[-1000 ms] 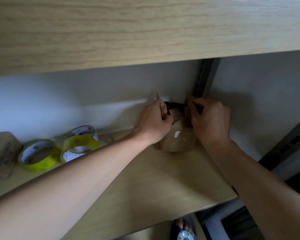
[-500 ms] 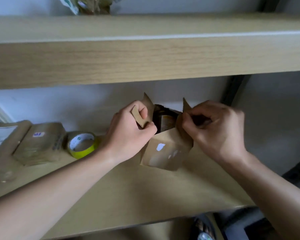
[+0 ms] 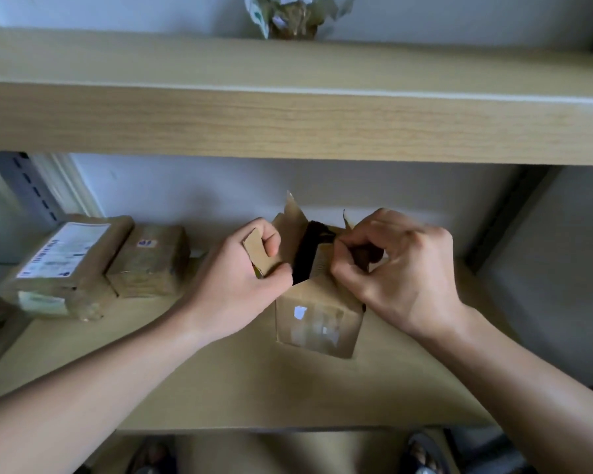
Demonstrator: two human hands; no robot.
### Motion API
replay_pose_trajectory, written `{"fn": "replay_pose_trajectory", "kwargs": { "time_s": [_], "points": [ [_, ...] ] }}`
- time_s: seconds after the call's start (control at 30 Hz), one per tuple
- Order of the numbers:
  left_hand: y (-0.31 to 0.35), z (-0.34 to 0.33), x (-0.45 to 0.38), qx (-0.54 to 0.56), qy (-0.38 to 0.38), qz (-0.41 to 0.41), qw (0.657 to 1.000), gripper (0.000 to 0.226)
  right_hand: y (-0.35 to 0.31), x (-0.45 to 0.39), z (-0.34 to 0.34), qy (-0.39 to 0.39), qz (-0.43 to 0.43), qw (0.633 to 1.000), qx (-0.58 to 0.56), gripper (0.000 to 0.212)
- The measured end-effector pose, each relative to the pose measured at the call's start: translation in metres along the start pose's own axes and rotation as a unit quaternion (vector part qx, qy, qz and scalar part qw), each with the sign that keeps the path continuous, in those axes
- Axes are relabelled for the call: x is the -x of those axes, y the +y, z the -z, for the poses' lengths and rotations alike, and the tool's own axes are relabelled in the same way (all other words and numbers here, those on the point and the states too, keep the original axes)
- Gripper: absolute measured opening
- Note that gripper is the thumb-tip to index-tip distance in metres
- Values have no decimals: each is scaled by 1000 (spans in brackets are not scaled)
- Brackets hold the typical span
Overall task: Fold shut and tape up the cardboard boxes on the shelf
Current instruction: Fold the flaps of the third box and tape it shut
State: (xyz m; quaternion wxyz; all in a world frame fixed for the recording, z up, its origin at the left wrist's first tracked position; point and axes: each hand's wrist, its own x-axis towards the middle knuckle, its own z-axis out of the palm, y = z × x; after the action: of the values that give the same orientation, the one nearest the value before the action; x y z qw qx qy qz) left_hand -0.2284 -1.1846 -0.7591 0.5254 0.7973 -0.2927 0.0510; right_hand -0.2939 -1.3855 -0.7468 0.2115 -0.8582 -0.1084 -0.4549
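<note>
Hands on open box flaps, mid-shelf.

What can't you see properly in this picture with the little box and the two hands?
- What is inside the open box: head view; only a dark item shows, the rest hidden by flaps and the right hand.
- The box's right flap: under the right hand's grip.
- Print on the labelled parcel: too small.
- The crinkly thing on the upper shelf: cut off by the top edge.
- The left hand grips the left flap.
</note>
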Motion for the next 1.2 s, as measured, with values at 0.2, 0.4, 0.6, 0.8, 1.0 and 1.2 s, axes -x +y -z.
{"fn": "replay_pose_trajectory", "kwargs": {
  "time_s": [0.2,0.4,0.6,0.8,1.0,1.2],
  "points": [
    [-17,21,0,50,5,10,999,32,-6,-1,-17,3,33,999,-1,7],
    [-21,36,1,34,38,3,999,41,-12,-6,-31,0,51,998,-35,8],
    [-26,58,13,10,66,25,997,38,-26,-13,-52,-10,55,995,-78,6],
    [-34,82,43,-10,87,30,996,37,-45,-7,-75,-57,75,989,-113,7],
    [-52,82,75,-48,96,71,992,40,-51,11,-93,-122,105,981,-110,6],
    [-67,75,81,-56,95,110,988,38,-43,24,-94,-151,114,976,-108,13]
  ]
}}
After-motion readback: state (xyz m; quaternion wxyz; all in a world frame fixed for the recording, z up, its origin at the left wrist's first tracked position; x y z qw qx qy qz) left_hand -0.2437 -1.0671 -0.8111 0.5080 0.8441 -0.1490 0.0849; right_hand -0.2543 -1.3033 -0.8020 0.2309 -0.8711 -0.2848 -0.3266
